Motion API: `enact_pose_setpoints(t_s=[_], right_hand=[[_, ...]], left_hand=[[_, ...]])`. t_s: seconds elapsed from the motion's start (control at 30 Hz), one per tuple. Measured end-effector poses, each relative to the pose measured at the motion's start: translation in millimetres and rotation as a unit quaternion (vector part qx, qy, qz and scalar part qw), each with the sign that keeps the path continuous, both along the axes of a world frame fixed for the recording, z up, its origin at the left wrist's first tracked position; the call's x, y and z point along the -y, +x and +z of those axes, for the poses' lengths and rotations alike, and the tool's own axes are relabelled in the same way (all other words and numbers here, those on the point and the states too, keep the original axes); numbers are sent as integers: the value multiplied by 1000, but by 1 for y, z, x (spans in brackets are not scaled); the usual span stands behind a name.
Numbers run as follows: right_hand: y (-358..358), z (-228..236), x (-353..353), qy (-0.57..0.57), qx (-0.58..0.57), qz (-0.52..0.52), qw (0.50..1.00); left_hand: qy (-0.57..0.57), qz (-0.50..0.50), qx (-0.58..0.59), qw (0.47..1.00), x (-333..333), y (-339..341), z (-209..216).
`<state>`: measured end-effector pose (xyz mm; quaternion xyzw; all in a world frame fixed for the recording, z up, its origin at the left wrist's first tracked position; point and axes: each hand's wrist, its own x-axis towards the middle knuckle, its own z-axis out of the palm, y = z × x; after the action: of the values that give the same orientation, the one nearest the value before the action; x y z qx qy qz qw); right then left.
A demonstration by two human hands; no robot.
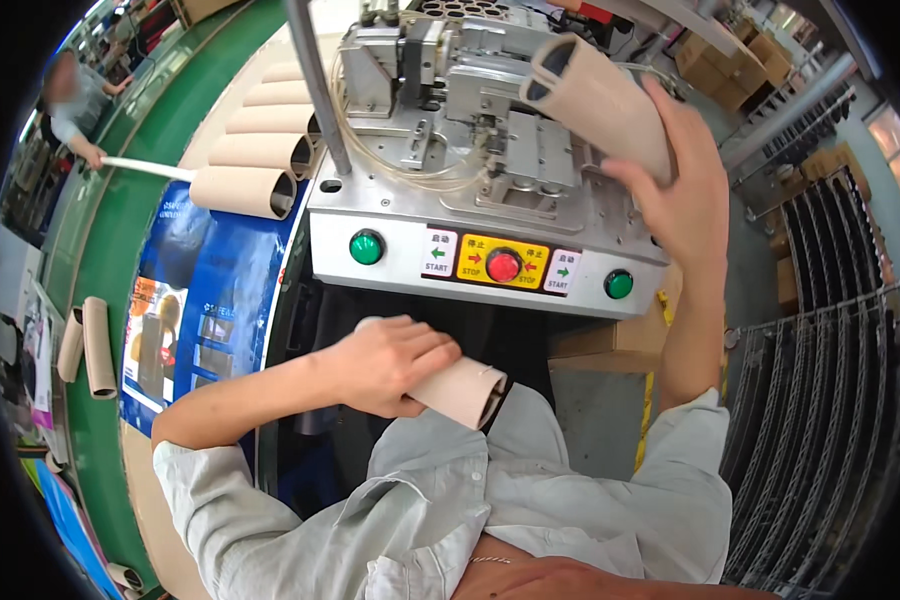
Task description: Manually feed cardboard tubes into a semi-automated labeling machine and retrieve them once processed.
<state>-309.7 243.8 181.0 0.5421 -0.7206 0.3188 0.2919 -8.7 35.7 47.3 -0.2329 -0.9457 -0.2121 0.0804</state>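
Note:
My left hand is wrapped round a beige hollow oval tube, low over my lap, with its open end pointing to the right. Raised at the right of the machine, my right hand grips a second beige oval tube. That tube tilts up to the left, its open end facing the metal fixture. Below it, the machine's front panel carries a red button between two green buttons. Neither hand touches the panel.
Several beige tubes lie in a row left of the machine, beside a blue printed sheet. More tubes rest on the green conveyor. A co-worker's hand meets a white rod. Black racks stand at right.

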Motion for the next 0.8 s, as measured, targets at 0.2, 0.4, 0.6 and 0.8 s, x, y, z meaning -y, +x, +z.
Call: enact_pose_setpoints(t_s=[0.2,0.4,0.6,0.8], right_hand=[[-68,32,89,207,-82,-52,974],[-120,24,134,338,1,7,941],[-127,15,149,371,38,-10,928],[-134,18,153,392,43,-38,918]], left_hand=[[-7,-48,96,994,16,5,-51],[10,-4,144,990,30,-4,-56],[26,-10,158,987,30,-1,-49],[30,-14,176,984,30,-3,-46]])
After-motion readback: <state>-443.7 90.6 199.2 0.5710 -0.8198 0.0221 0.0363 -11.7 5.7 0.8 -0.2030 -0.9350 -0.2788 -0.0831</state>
